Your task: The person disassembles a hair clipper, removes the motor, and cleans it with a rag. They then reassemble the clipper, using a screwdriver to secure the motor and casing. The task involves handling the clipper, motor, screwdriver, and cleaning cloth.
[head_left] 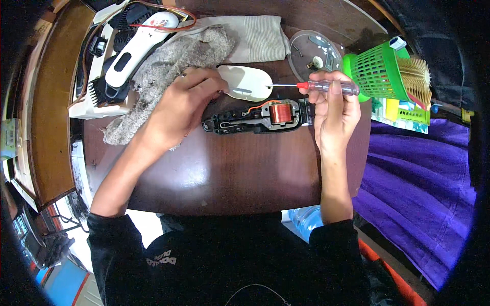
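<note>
My left hand (185, 102) is closed, its fingers at the left end of a white oval hair clipper cover (250, 81), which it grips. In my right hand (334, 109) is a screwdriver (329, 87) with a clear handle and a red collar. Its thin shaft points left, and the tip meets the cover's right end. Just below the cover, an opened hair clipper (245, 123) lies on the table, showing a copper coil (280, 113) inside its black body and a toothed blade at the right end. The fingertips of my left hand are partly hidden.
A clear round dish (294, 64) with small loose parts sits beyond my right hand. The green basket (375, 71) stands right of it. At left are a fluffy grey towel (168, 66), a folded striped cloth (260, 38) and a white clipper (138, 51) in a tray.
</note>
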